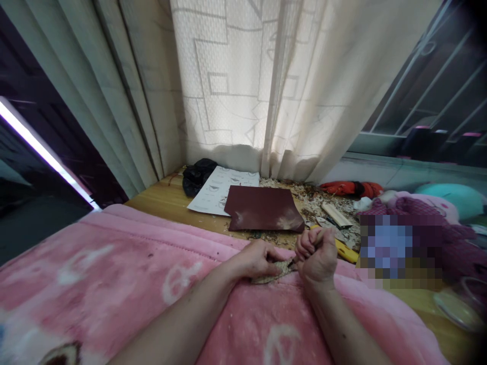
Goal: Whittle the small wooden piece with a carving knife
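Note:
My left hand [261,259] is closed, its thumb and fingers pinching a flat tan piece with a rough, carved-looking surface [272,274]. The piece lies low over the pink blanket [182,299]. At its right end is my right hand [317,256], closed in a fist with the fingers curled upward. A small dark tip shows between the fist and the piece; what the fist wraps round is mostly hidden. Just beyond the hands a dark red board [262,208] rests on the wooden table [167,200], partly over a white printed sheet [213,190].
Wood shavings [315,205] litter the table behind the board. Right of it lie a pale wooden block [337,215] and a yellow-handled tool [346,252]. A black bag [198,175], an orange bundle [352,188] and purple cloth [414,213] stand farther off. Curtains [228,76] hang behind.

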Tool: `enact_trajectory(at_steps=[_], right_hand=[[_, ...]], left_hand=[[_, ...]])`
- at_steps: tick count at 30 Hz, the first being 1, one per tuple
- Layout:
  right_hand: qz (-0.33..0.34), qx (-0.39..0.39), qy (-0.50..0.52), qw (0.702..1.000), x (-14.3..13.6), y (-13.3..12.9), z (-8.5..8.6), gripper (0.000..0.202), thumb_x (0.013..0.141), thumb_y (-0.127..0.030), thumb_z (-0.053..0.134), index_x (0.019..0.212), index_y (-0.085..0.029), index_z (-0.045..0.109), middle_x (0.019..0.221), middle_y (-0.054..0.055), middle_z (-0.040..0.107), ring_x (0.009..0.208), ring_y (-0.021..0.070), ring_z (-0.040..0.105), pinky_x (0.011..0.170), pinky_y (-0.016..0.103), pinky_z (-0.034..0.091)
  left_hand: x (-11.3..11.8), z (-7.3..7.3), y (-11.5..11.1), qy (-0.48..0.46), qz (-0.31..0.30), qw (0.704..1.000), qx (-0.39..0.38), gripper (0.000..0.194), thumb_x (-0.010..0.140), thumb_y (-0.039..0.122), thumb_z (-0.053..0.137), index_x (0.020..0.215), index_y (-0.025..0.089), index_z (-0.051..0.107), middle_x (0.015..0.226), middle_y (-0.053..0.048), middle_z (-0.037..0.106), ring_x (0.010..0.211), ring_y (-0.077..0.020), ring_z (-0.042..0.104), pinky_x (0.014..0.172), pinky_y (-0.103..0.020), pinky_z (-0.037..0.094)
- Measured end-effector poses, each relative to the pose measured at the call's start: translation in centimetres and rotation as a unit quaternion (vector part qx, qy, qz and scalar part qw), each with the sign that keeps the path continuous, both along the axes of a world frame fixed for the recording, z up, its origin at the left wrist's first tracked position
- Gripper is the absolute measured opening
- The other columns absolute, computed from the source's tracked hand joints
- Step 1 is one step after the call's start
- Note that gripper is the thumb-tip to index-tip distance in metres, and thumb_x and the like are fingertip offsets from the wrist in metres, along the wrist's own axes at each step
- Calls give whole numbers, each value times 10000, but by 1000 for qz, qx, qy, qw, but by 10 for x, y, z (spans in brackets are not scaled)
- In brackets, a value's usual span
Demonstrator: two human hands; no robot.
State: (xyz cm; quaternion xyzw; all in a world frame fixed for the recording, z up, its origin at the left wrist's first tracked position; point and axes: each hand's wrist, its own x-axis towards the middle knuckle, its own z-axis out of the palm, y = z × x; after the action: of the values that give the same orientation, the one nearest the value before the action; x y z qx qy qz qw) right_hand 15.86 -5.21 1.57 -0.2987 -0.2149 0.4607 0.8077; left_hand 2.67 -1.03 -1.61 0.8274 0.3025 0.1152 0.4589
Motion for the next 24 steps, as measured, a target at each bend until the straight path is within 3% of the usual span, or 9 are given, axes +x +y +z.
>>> enact_trajectory(at_steps=[13,24], right_hand=[[-22,13,-63,998,-5,3,-11,403,801,-493,404,548,-181,370,411,-73,255,333,52,166,292,157,132],[6,40,-125,991,-13,1,-16,391,801,-482,418,558,-178,383,432,-69,261,355,53,182,314,164,143]], left_hand=[[0,-1,0,12,1,1000,-2,213,635,200,558,811,163,673,643,45,473,609,-87,383,548,-164,279],[2,-3,-2,-14,-1,1000,-7,192,646,188,559,806,154,661,654,47,483,631,-88,399,534,-152,279]])
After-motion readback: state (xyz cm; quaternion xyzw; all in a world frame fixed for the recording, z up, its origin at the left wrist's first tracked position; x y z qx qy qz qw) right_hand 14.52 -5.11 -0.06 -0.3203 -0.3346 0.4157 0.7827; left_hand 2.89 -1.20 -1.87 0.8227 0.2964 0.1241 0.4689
